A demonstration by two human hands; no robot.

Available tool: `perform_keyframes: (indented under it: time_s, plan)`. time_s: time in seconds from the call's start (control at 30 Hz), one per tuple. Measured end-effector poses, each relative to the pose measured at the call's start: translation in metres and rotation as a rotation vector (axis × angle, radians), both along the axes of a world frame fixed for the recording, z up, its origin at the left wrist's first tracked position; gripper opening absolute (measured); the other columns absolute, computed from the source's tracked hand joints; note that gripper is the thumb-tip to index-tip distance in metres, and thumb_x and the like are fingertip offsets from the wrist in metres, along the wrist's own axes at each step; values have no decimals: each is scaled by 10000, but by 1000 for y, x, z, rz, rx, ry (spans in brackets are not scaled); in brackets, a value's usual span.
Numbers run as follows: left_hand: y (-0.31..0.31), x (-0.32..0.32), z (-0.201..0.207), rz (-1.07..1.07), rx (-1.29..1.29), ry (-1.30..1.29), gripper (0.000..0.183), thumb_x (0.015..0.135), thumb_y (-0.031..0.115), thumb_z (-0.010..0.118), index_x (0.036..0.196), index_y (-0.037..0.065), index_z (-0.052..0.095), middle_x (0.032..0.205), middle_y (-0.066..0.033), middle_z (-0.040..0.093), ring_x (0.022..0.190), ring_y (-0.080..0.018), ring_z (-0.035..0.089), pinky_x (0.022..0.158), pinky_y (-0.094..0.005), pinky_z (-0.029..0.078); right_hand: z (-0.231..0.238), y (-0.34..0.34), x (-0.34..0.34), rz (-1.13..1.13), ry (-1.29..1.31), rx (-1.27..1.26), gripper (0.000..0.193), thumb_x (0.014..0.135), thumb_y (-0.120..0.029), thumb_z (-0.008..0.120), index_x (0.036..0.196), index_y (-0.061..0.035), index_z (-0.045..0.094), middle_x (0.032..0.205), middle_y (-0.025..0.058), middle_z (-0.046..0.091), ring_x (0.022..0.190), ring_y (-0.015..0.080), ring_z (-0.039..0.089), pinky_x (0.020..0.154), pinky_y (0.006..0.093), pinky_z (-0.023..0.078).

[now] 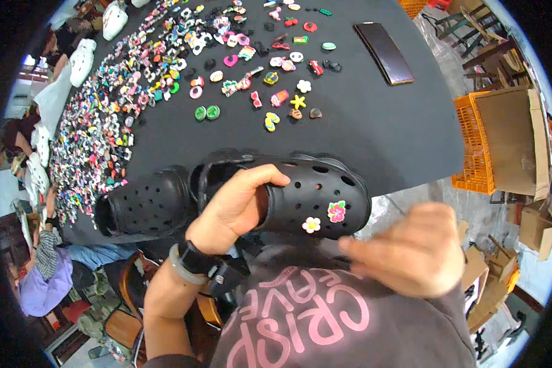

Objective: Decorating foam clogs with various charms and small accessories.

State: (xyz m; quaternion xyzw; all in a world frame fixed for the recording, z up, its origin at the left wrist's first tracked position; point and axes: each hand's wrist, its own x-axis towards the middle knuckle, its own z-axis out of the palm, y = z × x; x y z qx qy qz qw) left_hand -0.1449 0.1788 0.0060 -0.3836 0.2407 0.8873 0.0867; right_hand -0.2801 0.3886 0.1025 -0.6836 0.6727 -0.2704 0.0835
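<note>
My left hand (233,205) grips a black clog (349,187) at its foot opening, with the thumb lying over the upper and the other fingers inside. On the holed toe sit two charms: a pink flower (337,211) with green leaves and a white flower (311,225) with a yellow centre. Just off the toe, at the near right, is my right hand (411,251), blurred by motion. Its fingers look curled and closed; whether anything small is between them cannot be made out. Left of the held clog, another black clog (150,205) rests on the table.
The black-covered table (349,129) carries a large spread of small colourful shoe charms (98,122) to the left and back. A dark phone (383,53) lies at far right. White clogs (83,61) line the left edge. Orange crate (472,144) and cardboard (512,141) stand right. Another person (46,279) is at left.
</note>
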Motion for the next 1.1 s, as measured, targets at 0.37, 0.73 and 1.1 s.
perform_keyframes:
  time_s: [0.37, 0.73, 1.1]
  plan:
    - [1, -1, 0, -28, 82, 35, 309, 817, 80, 525, 1059, -104, 578, 1011, -183, 658, 879, -268, 662, 858, -389, 512, -91, -6, 2, -278, -498, 92, 403, 627, -245, 825, 973, -112, 669, 876, 63, 541, 812, 218, 574, 700, 321, 485]
    - [8, -3, -1, -147, 143, -126, 319, 812, 103, 546, 1072, -80, 576, 1004, -174, 659, 886, -265, 660, 845, -384, 515, -97, 5, 1, -298, -672, 101, 494, 607, -237, 845, 1059, -125, 684, 897, 54, 528, 852, 193, 538, 710, 297, 457]
    - [11, 1, -6, -109, 247, -112, 408, 832, 180, 481, 1127, -97, 538, 1067, -218, 638, 928, -309, 652, 893, -425, 494, -103, 4, 9, -218, -362, 0, 359, 668, -234, 792, 1013, -168, 714, 887, 17, 537, 723, 180, 484, 622, 297, 412]
